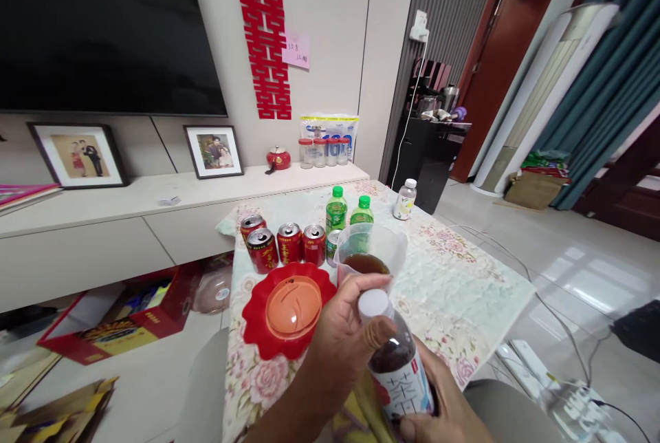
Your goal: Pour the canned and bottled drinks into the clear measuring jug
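Note:
A tea bottle (399, 377) with dark liquid, a printed label and a white cap (375, 304) tilts in front of me. My right hand (448, 395) grips its lower body. Around the neck, just at the cap, my left hand (343, 329) is closed, its thumb in front and fingers behind. Directly beyond stands a clear plastic jug (394, 250) with brown liquid inside. To its left lies a red scalloped plate (252, 322), with a thin pool of liquid or a clear disc in its middle.
Several red cans (289, 243) stand behind the plate, next to a small green can (333, 247). Two green-capped bottles (336, 208) are behind the jug; a white-capped bottle (405, 199) stands farther right. A floral cloth (464, 305) covers the table. Power strips (526, 364) lie on the floor.

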Available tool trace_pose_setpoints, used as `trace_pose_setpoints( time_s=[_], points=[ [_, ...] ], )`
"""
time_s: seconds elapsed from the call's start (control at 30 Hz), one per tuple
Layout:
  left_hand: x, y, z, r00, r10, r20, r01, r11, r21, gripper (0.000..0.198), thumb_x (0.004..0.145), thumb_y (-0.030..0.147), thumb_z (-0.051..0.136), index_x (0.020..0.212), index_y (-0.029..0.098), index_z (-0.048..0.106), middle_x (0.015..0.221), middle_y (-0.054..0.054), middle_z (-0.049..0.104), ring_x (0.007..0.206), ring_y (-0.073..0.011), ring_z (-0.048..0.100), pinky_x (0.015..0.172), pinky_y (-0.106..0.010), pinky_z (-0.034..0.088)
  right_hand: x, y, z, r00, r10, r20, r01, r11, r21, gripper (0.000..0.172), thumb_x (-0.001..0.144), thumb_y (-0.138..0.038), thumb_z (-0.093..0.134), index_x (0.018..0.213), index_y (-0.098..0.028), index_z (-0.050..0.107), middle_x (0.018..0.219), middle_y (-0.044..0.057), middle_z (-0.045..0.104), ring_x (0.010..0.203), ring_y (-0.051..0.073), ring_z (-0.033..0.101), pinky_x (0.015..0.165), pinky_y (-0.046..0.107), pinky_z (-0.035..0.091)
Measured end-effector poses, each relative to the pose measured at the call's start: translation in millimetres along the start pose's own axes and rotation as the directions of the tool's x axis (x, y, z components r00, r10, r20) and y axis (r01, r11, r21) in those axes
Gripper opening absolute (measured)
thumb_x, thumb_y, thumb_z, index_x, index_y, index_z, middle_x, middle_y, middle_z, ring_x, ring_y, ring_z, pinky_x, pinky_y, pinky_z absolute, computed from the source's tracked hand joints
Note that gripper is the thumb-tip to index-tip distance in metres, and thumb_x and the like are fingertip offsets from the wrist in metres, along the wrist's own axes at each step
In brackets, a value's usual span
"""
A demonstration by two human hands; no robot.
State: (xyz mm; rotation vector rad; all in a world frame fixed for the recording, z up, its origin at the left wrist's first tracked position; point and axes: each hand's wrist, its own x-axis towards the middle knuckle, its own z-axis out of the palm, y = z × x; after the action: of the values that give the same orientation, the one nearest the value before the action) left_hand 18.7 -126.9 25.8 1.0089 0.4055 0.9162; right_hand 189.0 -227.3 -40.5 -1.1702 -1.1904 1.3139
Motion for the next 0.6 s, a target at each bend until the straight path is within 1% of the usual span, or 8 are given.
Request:
trace_pose_setpoints(
  time_s=[0.07,0.13,0.2,0.27,0.37,0.47,0.53,0.6],
  points=[
    [-0.5,3.2,-4.4,0.997,-0.043,0.069,0.044,0.999,-0.013,0.051,0.082,0.050,0.088,0.126,0.026,0.077,0.122,-0.007,0.076,0.109,-0.0197,0.070,0.092,-0.027,0.054,0.1,-0.6,-0.8,1.000,-0.014,0.020,0.013,1.000,0.027,0.100,0.061,-0.056,0.089,0.148,-0.021,0.056,0.131,0.012,0.071,0.123,0.039,0.064,0.106,0.050,0.048],
    [0.1,8.0,-11.5,0.983,-0.098,0.156,0.105,0.994,-0.040,0.050,0.085,0.048,0.086,0.130,0.028,0.076,0.136,-0.008,0.074,0.122,-0.0221,0.068,0.101,-0.029,0.053,-0.3,1.1,-2.1,0.999,-0.017,0.036,0.015,0.998,0.053,0.102,0.061,-0.057,0.089,0.149,-0.022,0.055,0.134,0.013,0.070,0.128,0.041,0.062,0.108,0.051,0.047],
    [2.0,12.4,-18.5,0.966,-0.135,0.223,0.144,0.989,-0.026,0.047,0.087,0.043,0.086,0.131,0.030,0.075,0.141,-0.007,0.072,0.124,-0.0214,0.068,0.104,-0.030,0.052,-0.3,3.2,-2.9,0.998,-0.003,0.058,-0.002,0.997,0.078,0.102,0.061,-0.057,0.089,0.150,-0.022,0.053,0.134,0.013,0.070,0.127,0.041,0.063,0.106,0.051,0.049],
    [4.6,14.4,-22.5,0.957,-0.136,0.254,0.141,0.990,-0.001,0.046,0.087,0.041,0.087,0.130,0.030,0.075,0.136,-0.006,0.074,0.119,-0.0192,0.069,0.103,-0.029,0.052,0.6,3.5,-2.9,0.998,0.002,0.068,-0.009,0.996,0.090,0.102,0.062,-0.059,0.087,0.151,-0.022,0.052,0.133,0.013,0.071,0.125,0.040,0.065,0.104,0.050,0.050],
    [8.0,12.1,-20.9,0.973,-0.112,0.201,0.116,0.993,-0.006,0.057,0.075,0.039,0.096,0.127,0.029,0.075,0.115,-0.004,0.075,0.102,-0.0154,0.070,0.090,-0.026,0.053,3.5,0.1,-1.3,0.997,-0.017,0.079,0.013,0.998,0.057,0.102,0.060,-0.058,0.087,0.149,-0.022,0.054,0.131,0.013,0.071,0.128,0.041,0.063,0.107,0.050,0.048],
    [8.8,8.8,-15.8,0.996,-0.027,0.081,0.022,0.998,0.061,0.057,0.063,0.039,0.102,0.114,0.025,0.079,0.103,0.000,0.065,0.087,-0.0118,0.064,0.075,-0.021,0.051,5.5,-2.5,-0.3,0.997,-0.028,0.070,0.026,0.999,0.032,0.097,0.059,-0.058,0.087,0.144,-0.022,0.058,0.128,0.012,0.072,0.127,0.041,0.063,0.106,0.050,0.049],
    [7.8,10.1,-14.7,0.997,0.011,0.070,-0.019,0.992,0.123,0.052,0.065,0.042,0.101,0.108,0.024,0.079,0.103,0.001,0.059,0.085,-0.0119,0.063,0.072,-0.022,0.051,4.7,-1.0,-1.0,0.999,-0.018,0.040,0.017,1.000,0.027,0.095,0.059,-0.058,0.087,0.143,-0.023,0.060,0.128,0.011,0.072,0.124,0.041,0.064,0.105,0.050,0.049],
    [6.3,14.9,-16.8,0.992,-0.015,0.123,-0.004,0.988,0.154,0.047,0.073,0.046,0.096,0.111,0.025,0.079,0.106,-0.001,0.060,0.088,-0.0139,0.064,0.075,-0.024,0.052,2.6,2.7,-2.4,1.000,-0.001,0.011,0.001,1.000,0.019,0.097,0.056,-0.056,0.089,0.143,-0.024,0.061,0.130,0.012,0.072,0.128,0.043,0.061,0.107,0.052,0.048]
  ],
)
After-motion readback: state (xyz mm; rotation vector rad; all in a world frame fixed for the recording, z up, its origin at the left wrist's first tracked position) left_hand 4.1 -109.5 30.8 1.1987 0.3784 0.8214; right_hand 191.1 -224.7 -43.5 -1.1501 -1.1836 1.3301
